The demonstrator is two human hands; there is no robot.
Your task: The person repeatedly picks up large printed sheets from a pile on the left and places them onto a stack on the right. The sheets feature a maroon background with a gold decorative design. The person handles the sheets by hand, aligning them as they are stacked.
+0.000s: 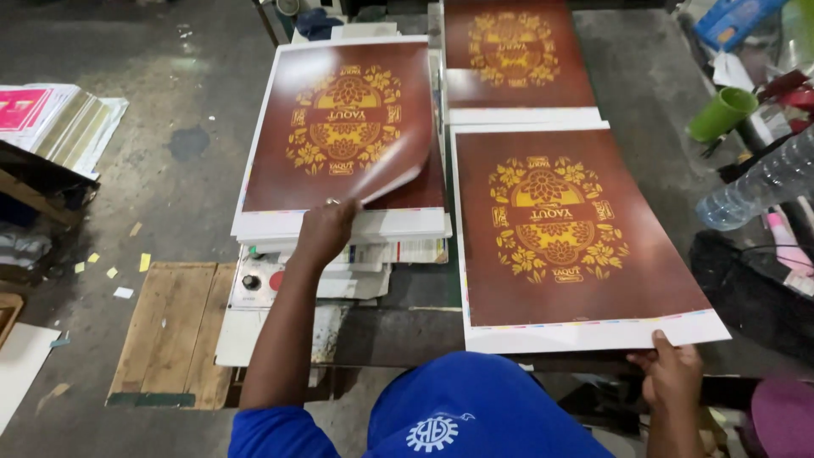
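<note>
The left hand (326, 229) is reaching out over a tall stack of printed sheets (339, 222) and is pinching the near right corner of the top sheet (343, 127) between thumb and fingers, curling that corner up so its pale underside is showing. This top sheet is dark maroon with a golden floral medallion in the middle and a white margin, and it is lying flat apart from the lifted corner. The right hand (671, 369) is gripping the near right edge of a second sheet (568, 237) of the same print, thumb pressing on the white margin and fingers curling beneath; this sheet is lying on the dark worktable (644, 93), just to the right of the stack, with its near edge hanging slightly over the table edge. A third sheet of the same design (517, 55) is lying farther back, its near edge touching or slightly overlapping the second one. Below the stack, a pale control panel (259, 280) with a red button is peeking out, and a wooden pallet (174, 335) is lying on the floor beside it. At the far right, a green cup (721, 114) and a clear plastic bottle (755, 182) are lying among clutter.
</note>
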